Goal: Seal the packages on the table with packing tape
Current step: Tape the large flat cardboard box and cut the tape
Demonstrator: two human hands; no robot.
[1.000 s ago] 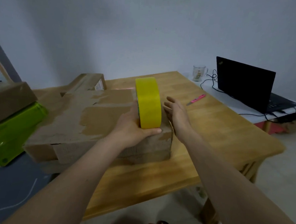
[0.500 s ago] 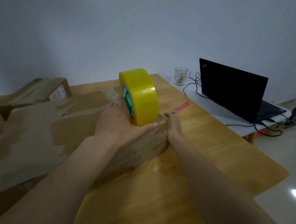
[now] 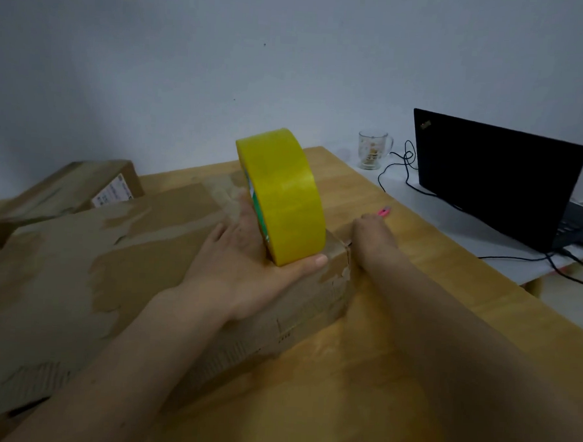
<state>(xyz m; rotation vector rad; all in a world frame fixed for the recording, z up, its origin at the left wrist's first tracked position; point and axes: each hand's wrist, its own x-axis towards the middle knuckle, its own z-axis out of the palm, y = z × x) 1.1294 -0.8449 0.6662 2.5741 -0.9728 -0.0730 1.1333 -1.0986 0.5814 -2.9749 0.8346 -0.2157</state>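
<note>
1. The wooden table [image 3: 429, 329] carries everything in the foreground and runs from the near edge back to the wall.
2. One large cardboard box [image 3: 118, 279] lies flat on the table, its top closed and patched with torn brown tape. What is inside cannot be seen.
3. A second, smaller cardboard box [image 3: 93, 183] sits behind it on the left, with a white label on its end face. It is also closed, contents unseen.
4. One black laptop [image 3: 495, 177] stands open on a separate white surface [image 3: 468, 226] to the right of the table, with dark cables trailing from it.
5. The left hand [image 3: 243, 269] holds the single roll of yellow packing tape [image 3: 283, 195] upright on its edge, above the near right corner of the large box. The thumb curls under the front of the roll and the fingers lie spread against its left side.
6. The right hand [image 3: 372, 237] rests at the right edge of the large box, touching its top corner. The fingers point away from the camera, and whether they pinch anything cannot be told.
7. One clear glass mug [image 3: 373, 149] stands on the white surface near the wall. Something pale shows through its wall, too small to identify.
8. One small pink object [image 3: 383, 211] lies on the table just beyond the right hand, mostly hidden by it.
</note>
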